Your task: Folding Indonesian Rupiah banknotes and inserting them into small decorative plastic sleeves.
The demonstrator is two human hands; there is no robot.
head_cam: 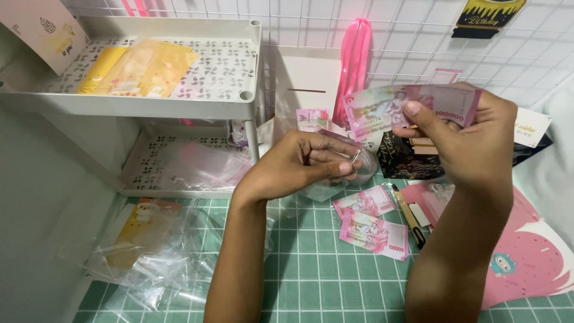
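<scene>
White two-tier shelf point(179, 101) at far left, over loose clear sleeves point(161, 269). Left hand point(299, 164) centre, fingers pinched on a clear plastic sleeve point(365, 161). Folded pink banknotes point(373, 230) below on green grid mat point(311, 275). Right hand point(478, 143) raised, clamped on one pink banknote point(406, 107).

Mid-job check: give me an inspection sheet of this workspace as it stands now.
Surface: green grid cutting mat, partly covered.
Job's things: pink banknote held up in the right hand; left hand pinches a small clear piece; two folded banknotes lie on the mat.
Clutter: clear plastic sleeves at left, a pen-like tool, pink printed card at right.
Grippers: both hands closed on their items.
Cables: nothing seen.
Surroundings: white two-tier shelf with yellow packets, wire grid wall, pink ribbon.
</scene>
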